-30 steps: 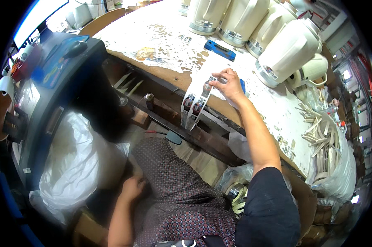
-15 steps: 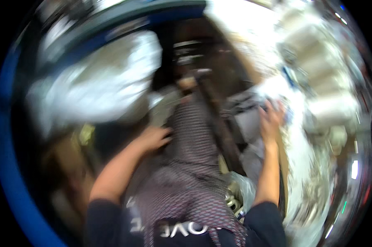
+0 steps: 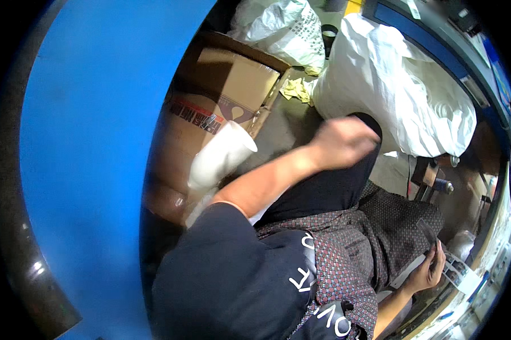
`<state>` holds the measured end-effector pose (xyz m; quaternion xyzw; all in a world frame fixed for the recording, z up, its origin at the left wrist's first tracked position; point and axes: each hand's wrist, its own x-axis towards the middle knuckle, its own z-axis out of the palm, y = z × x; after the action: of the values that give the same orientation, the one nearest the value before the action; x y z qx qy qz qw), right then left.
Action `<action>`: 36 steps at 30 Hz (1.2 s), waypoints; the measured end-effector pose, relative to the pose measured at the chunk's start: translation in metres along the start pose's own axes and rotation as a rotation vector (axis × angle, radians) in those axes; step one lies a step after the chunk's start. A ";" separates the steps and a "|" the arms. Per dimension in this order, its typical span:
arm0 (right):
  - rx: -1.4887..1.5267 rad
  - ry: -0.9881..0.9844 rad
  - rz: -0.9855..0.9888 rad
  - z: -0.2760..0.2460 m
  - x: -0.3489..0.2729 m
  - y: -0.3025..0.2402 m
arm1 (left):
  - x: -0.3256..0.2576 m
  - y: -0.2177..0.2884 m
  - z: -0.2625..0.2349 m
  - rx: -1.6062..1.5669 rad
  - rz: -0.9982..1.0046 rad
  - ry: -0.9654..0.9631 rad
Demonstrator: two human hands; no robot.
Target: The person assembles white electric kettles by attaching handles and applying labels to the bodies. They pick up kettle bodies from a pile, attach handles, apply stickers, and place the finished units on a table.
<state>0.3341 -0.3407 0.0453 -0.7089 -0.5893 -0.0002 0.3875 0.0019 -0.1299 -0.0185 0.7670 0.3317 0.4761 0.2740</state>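
My left hand (image 3: 346, 143), smeared by motion, is over my black-clad knee beside a big white sack (image 3: 374, 85). Its fingers look curled, but whether they hold anything does not show. At the lower right my right hand (image 3: 428, 271) pinches a thin translucent strip (image 3: 427, 231) that sticks up past the fingertips, above my patterned apron (image 3: 394, 224). Next to that hand, at the edge of the workbench, lies a pale flat piece with dark slots (image 3: 460, 276).
A blue panel (image 3: 97, 158) fills the left side. Beside it stands an open cardboard box (image 3: 227, 73), with a white tube (image 3: 224, 152) near it. Crumpled yellow material (image 3: 296, 90) and another white sack (image 3: 286, 31) are on the floor at the back.
My view has swung left, bringing the blue panel and cardboard box into sight. My left hand is now by the white sack; the right, spread before, now pinches the strip.
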 end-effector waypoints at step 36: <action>0.418 0.429 -0.163 -0.058 0.065 -0.070 | 0.075 0.267 0.019 -0.042 1.025 -0.065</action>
<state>0.3218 -0.3184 0.1543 -0.5481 -0.5364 -0.0597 0.6390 0.1096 -0.2420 0.2119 0.8398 -0.1049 0.5318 0.0308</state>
